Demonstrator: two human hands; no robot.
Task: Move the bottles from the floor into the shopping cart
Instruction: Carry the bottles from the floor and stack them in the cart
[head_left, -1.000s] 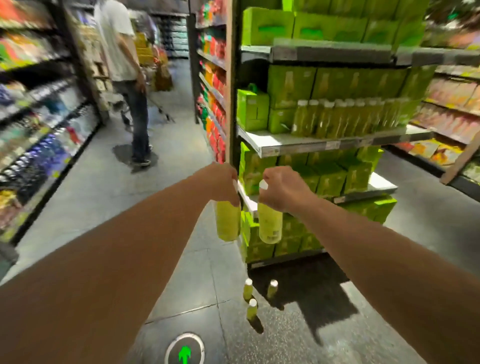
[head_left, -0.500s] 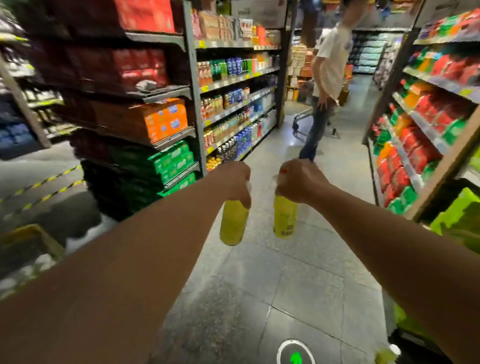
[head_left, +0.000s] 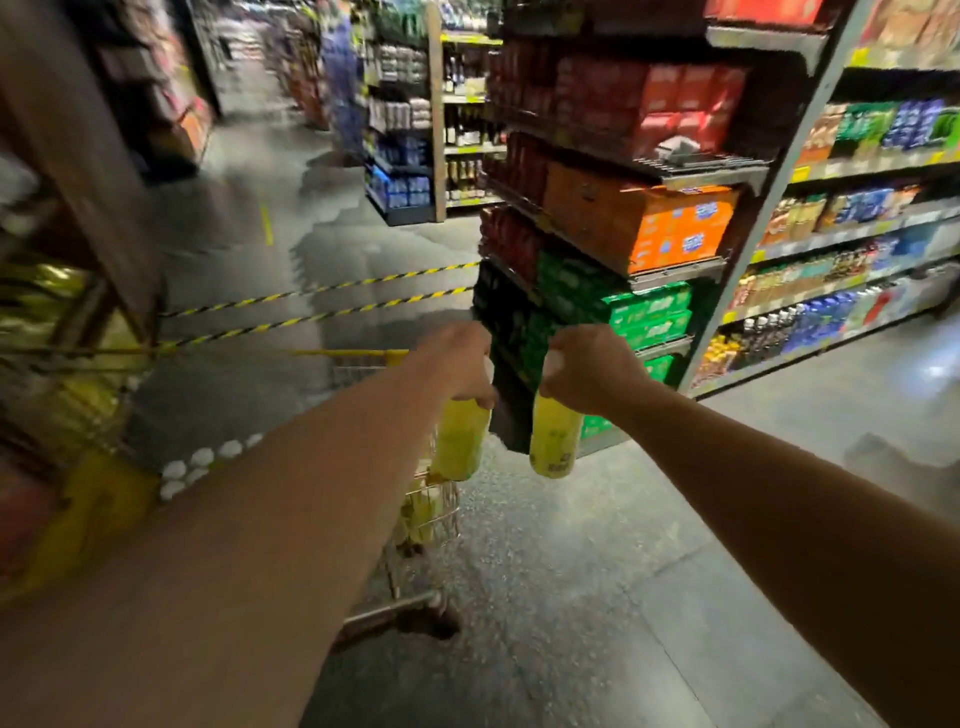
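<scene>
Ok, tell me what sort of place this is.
Most likely a supermarket drinks aisle. Tiered shelves carry stacked drink cases and rows of bottled drinks above yellow price tags, and a wire shopping cart stands on the floor just ahead.

Two bare forearms, uncovered as far as they show, end in a bare left hand (head_left: 457, 358) and a bare right hand (head_left: 587, 370).

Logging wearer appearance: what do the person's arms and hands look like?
Both forearms are bare to the frame edge, no sleeves. The left hand and right hand wear no gloves; no watch, bracelet or ring shows, though blur could hide a small one.
</scene>
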